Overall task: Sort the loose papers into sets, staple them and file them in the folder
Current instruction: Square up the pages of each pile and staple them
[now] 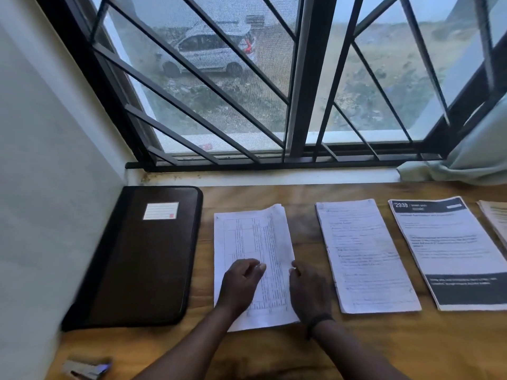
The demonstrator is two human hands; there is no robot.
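The sorting is looking largely done, judging by the layout: four separate paper sets are lying in a row on the yellow-brown wooden tabletop [274,352], and the dark brown zippered rectangular folder [142,256] with a white label is lying closed at the left end of that row, so filing is not yet begun. Just right of the folder is sitting the white stack of table-printed sheets [255,242], its top corner fanned slightly; further right of the folder are lying a white set of text pages [365,256], then a white document with black header and footer bands [450,250], and at the frame edge only a sliver of a pale fourth set [496,220] is showing. Whether any set is already stapled cannot be told from this view. The small grey metal stapler [87,368] is lying untouched near the front edge of the tabletop, in front of the folder. The left hand [241,283] is resting on top of the table-printed stack with fingers loosely curled, grasping nothing. The right hand [310,292] is pinching that stack's right edge, probably squaring the sheets, so stapling and filing are apparently remaining.
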